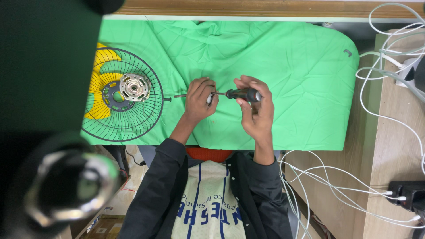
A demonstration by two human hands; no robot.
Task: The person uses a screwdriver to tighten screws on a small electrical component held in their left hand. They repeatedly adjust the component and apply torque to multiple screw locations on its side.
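Over the middle of the green cloth (pixel 287 62), my right hand (pixel 256 108) grips a black-handled screwdriver (pixel 242 94) that points left. My left hand (pixel 200 98) is closed on a small metal part (pixel 210 98) with a thin shaft (pixel 179 95) sticking out to the left; the screwdriver tip meets this part. To the left lies a round black wire fan guard (pixel 152 79) with a metal motor housing (pixel 133 87) at its centre and yellow fan blades (pixel 97 84) beneath it.
White cables (pixel 389 57) run over a wooden bench at the right, where a black power adapter (pixel 406 194) sits. A blurred dark object with a shiny ring (pixel 66 190) fills the near left. A wooden edge (pixel 265 8) borders the far side.
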